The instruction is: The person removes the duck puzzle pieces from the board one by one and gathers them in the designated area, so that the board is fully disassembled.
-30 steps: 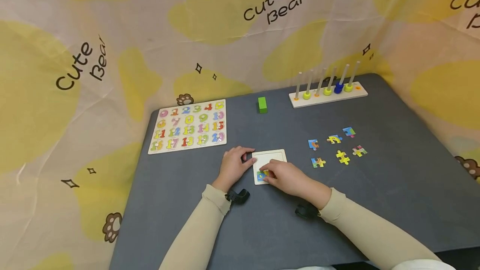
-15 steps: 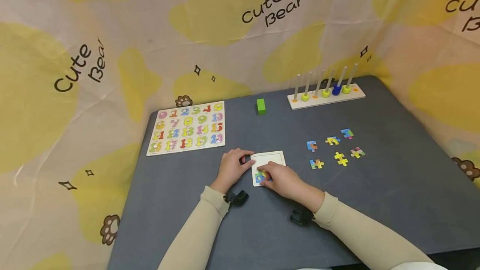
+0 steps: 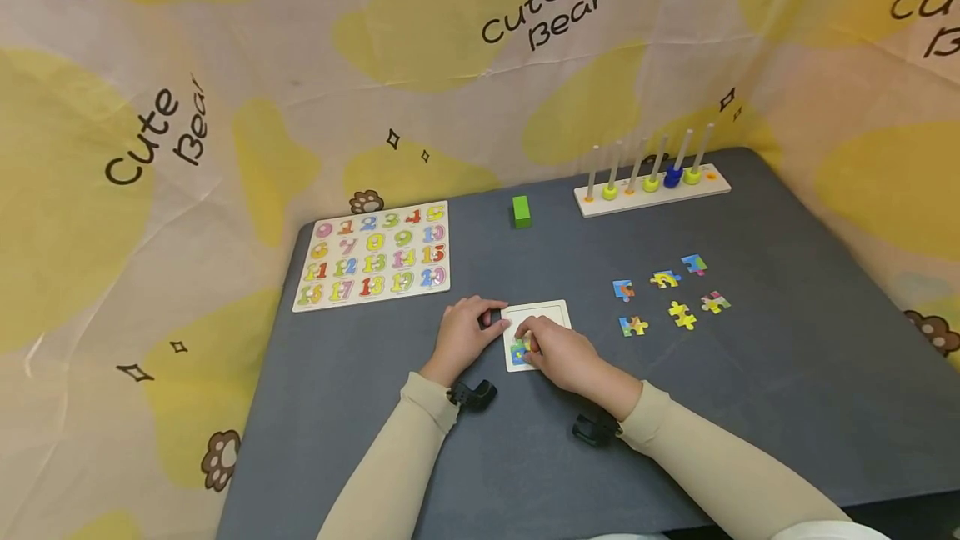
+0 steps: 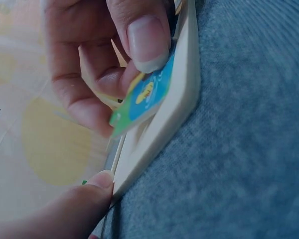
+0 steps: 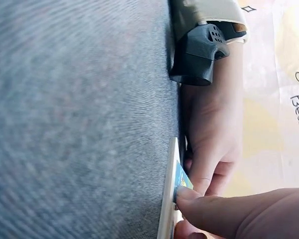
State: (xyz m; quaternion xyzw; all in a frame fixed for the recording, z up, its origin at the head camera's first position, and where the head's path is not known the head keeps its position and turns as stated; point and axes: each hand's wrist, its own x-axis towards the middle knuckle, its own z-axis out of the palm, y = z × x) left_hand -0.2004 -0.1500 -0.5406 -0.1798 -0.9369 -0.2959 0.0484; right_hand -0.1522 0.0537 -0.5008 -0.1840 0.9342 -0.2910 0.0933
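Note:
A small white puzzle tray lies on the table between both hands. My left hand rests at its left side, with the thumb touching the tray's edge and the index finger near the upper left corner. Over the lower left of the tray, my right hand pinches a blue and green puzzle piece with a small yellow figure on it. In the left wrist view that piece is tilted, one edge raised off the tray floor. The right fingers hide part of the tray.
Several loose puzzle pieces lie right of the tray. A number board is at the back left, a green block at the back middle. A peg stand with yellow-green and blue rings stands at the back right.
The right hand has shifted slightly left over the tray's lower left, its fingers still on the piece. The left hand stays at the tray's edge. The loose pieces lie as before.

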